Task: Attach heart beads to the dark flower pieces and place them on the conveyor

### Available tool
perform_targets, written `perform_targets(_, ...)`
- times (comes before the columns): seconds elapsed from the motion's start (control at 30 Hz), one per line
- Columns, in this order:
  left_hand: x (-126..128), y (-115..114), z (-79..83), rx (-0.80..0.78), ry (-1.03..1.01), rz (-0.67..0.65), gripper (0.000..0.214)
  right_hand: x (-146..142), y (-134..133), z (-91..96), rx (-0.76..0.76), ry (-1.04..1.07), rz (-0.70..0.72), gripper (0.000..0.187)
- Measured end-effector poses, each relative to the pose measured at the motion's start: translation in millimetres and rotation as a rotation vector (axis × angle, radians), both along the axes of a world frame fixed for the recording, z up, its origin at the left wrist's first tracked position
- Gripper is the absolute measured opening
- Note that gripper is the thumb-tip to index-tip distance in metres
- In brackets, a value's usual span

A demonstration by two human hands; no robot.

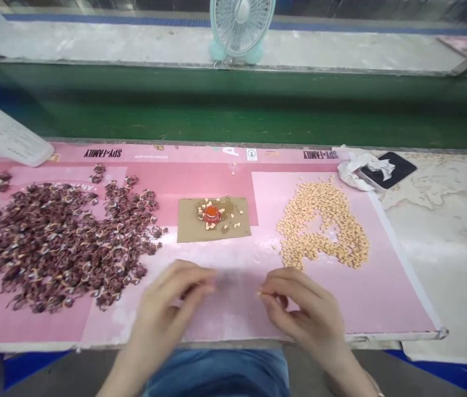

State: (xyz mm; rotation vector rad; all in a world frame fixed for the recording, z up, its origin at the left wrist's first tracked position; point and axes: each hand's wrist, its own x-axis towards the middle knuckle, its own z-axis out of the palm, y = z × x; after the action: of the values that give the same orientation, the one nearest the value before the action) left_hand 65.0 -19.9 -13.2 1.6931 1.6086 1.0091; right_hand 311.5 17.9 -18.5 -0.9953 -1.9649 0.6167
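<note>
Seen from above, a person's two bare hands work over a pink printed sheet [369, 306] on a long tabletop [456, 248]. The right hand [305, 309] pinches what looks like one tiny pale piece [259, 293] between its fingertips. The left hand [173, 303] faces it, thumb and forefinger drawn near each other, but blur hides whether they meet or hold anything. The step in hand appears to be fine fingertip work on a single piece; the next move would call for a light, steady pinch — and close alignment of both hands.

To the right, beyond the right hand, lies a loose ring of tan pieces [324, 198]. To the left spreads a broad heap of dark purple pieces [59, 248]. Between the two, an olive-brown card [187, 229] carries a small round item with an orange centre [211, 213], pale bits scattered about it. The heaps flank the hands, so a wide sideways sweep could scatter them.

Further back are a white container [10, 135] at left, crumpled tissue [353, 171] over a black-topped object [398, 167] at right — and a pale-green fan [241, 25].
</note>
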Motion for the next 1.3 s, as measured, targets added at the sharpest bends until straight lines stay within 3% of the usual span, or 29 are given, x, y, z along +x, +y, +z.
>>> perform_targets(0.07,22.1,-1.6,0.1,-0.060,-0.157,-0.067,0.013,-26.8,-4.3,2.1,-0.012,0.084,0.021,0.017)
perform_targets(0.13,33.5,-1.5,-1.1,-0.073,-0.236,-0.019,0.014,-43.5,-7.8,-0.2,-0.020,0.127,-0.003,0.018)
perform_targets(0.3,34.5,-1.4,-3.7,0.029,-0.231,0.044,0.016,-56.2,-15.6,-8.5,0.056,0.070,-0.110,0.024)
perform_targets(0.4,33.3,-0.5,-4.3,0.126,-0.167,0.034,0.020,-58.0,-16.5,-10.2,0.063,0.027,-0.094,0.026)
perform_targets(0.53,26.9,5.1,-5.6,0.199,-0.042,0.012,0.022,-50.5,-5.8,-14.3,0.061,-0.077,-0.051,0.022)
perform_targets(0.7,10.1,22.0,-15.3,0.217,0.232,-0.016,0.019,-29.8,13.9,-30.6,0.152,-0.594,-0.245,0.029)
perform_targets(0.77,6.7,27.7,-21.7,0.184,0.256,-0.058,0.019,-25.0,15.7,-37.7,0.155,-0.668,-0.261,0.031)
perform_targets(0.9,8.0,27.4,-30.7,0.141,0.221,-0.107,0.019,-22.7,6.4,-45.9,0.143,-0.672,-0.255,0.028)
perform_targets(1.1,11.4,8.7,-30.8,0.139,0.180,-0.127,0.018,-16.9,-13.3,-50.7,0.144,-0.607,-0.248,0.024)
perform_targets(1.3,9.5,-1.8,-18.9,0.107,0.124,-0.136,0.018,-3.6,-25.3,-33.0,-0.020,-0.523,-0.235,0.034)
